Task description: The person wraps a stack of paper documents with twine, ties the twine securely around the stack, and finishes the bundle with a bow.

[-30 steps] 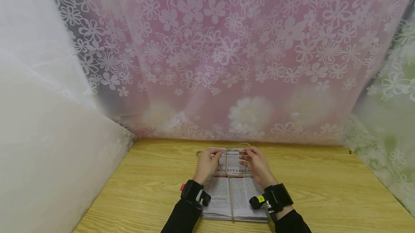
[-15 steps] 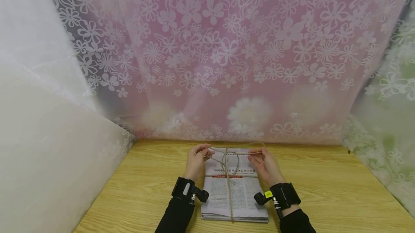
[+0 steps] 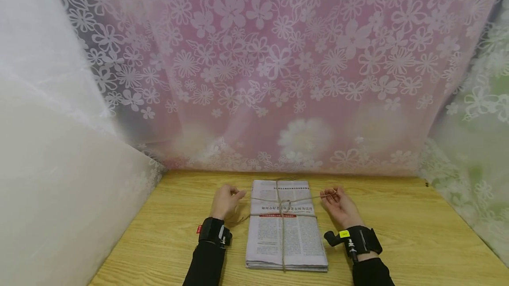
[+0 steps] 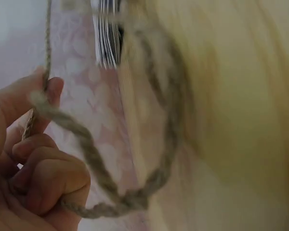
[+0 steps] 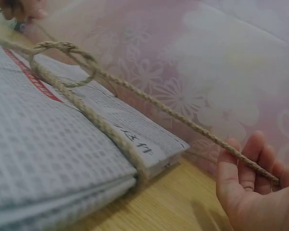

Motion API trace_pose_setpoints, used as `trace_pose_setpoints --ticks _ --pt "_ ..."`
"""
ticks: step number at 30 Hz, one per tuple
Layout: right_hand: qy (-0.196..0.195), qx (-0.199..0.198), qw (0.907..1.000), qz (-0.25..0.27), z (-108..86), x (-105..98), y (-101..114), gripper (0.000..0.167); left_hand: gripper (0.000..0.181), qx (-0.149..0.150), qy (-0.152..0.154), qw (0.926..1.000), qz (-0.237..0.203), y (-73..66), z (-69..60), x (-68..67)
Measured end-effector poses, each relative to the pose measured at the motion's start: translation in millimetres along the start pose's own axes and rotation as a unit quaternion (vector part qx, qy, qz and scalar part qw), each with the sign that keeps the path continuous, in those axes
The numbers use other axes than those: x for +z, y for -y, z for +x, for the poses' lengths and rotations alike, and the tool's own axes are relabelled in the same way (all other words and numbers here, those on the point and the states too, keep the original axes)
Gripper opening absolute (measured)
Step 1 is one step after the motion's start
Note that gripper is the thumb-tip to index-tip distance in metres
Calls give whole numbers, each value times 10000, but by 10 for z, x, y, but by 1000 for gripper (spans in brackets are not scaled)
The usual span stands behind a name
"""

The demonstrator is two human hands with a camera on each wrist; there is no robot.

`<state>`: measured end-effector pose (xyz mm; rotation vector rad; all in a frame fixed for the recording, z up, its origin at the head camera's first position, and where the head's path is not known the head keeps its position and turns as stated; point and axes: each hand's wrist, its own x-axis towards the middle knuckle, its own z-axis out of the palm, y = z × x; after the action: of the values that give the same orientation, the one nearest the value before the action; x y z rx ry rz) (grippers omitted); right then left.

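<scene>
A stack of folded newspapers lies on the table, bound lengthwise and crosswise with brown twine. Over the crossing, a loose loop of the twine shows in the right wrist view. Left of the stack, my left hand pinches one twine end between thumb and forefinger; the other fingers curl, and a slack length of twine hangs beside them. On the stack's right, my right hand holds the other end, with the twine running taut from the loop into its fingers.
The yellow wood-grain table extends to both sides of the stack. Behind it hangs a pink flowered curtain. A white sheet closes the left side and a green flowered one the right.
My hands have moved apart, left hand leftward and right hand rightward, and slightly nearer. The big twine loop over the newspapers has drawn down to a small one near the crossing.
</scene>
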<state>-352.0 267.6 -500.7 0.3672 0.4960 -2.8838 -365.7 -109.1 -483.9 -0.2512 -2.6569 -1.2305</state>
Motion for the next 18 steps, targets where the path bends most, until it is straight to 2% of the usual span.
trace_pose_setpoints --ticks 4,9,13,18 --pt "39 102 9998 195 -22 -56 65 17 29 -153 320 9993 135 146 -5 -102" --pt "-306 160 9991 230 -74 -107 150 22 34 -363 808 9947 516 288 -20 -219" --pt "-468 125 9983 -332 -120 -119 200 33 35 -524 1128 9900 660 375 -42 -321" --pt "-127 130 9920 -1252 -179 -113 234 42 33 -515 1053 9914 589 458 -77 -413"
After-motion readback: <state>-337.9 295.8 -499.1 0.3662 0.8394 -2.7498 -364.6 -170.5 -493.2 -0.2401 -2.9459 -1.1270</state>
